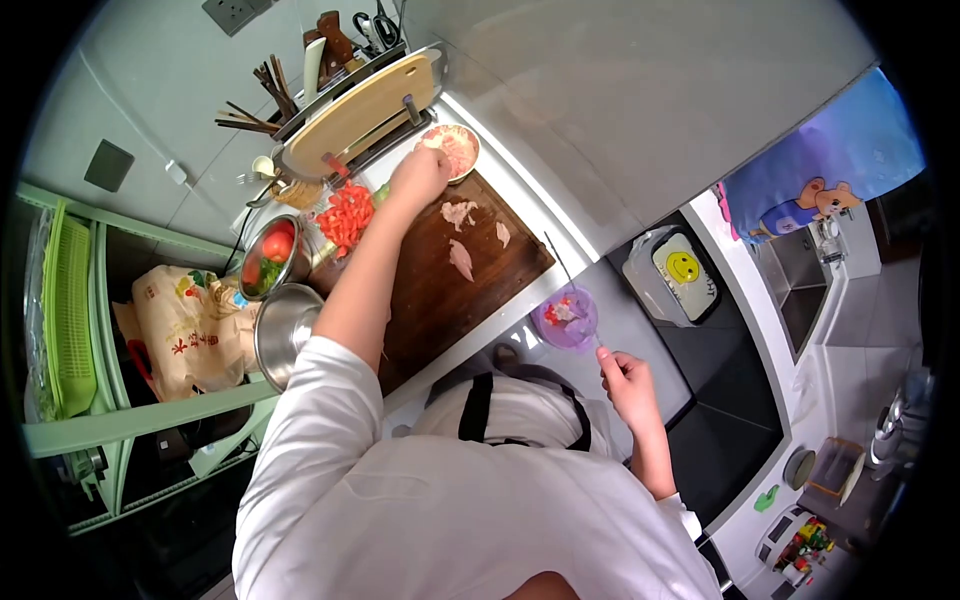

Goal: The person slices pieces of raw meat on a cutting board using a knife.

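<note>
My left hand (418,182) reaches across the wooden cutting board (450,310) to the near edge of a bowl of pale pink meat (456,148). Its fingers are curled, and whatever they hold is hidden. Pieces of raw meat (460,258) lie on the board, right of my forearm. Beside the forearm sits a heap of chopped red vegetable (346,216), with a bit of green (381,194) by the wrist. My right hand (628,385) is off the board's front edge, closed on what looks like a knife (561,262), seen nearly edge-on.
A steel bowl with tomatoes (270,255) and another steel bowl (284,335) stand left of the board. Behind is a rack with a light cutting board (365,115). A purple bin (565,318) holding scraps is on the floor; a green shelf (150,425) stands left.
</note>
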The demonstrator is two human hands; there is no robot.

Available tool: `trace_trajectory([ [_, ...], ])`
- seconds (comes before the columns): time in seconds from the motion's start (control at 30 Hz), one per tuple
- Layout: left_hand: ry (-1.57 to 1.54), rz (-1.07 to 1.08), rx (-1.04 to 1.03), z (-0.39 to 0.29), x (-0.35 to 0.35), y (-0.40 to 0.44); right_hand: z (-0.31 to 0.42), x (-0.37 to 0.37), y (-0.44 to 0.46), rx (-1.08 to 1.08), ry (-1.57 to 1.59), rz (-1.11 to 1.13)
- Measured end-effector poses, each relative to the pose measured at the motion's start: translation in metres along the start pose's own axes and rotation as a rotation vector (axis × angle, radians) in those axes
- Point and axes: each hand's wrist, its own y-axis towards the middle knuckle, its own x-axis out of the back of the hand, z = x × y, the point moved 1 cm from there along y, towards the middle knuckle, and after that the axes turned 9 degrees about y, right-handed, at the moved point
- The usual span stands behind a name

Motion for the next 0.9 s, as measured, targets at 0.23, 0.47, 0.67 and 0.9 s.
trace_trajectory([
  [0.23,-0.216,0.150,0.158,-0.032,-0.050,-0.115,0.008,-0.008,0.012,-0.018,0.018,0.036],
  [0.47,-0.394,-0.171,0.112,-0.026,-0.116,-0.132,0.014,-0.013,0.011,0.017,0.001,0.077],
  [0.67,-1.502,-0.029,0.114,-0.018,-0.111,-0.143,0.009,-0.017,0.012,0.006,0.032,0.118],
  [0.9,-1.291,0.589,0.231,0.008,-0.064,-0.172,0.009,-0.030,0.019,-0.069,0.063,0.212],
])
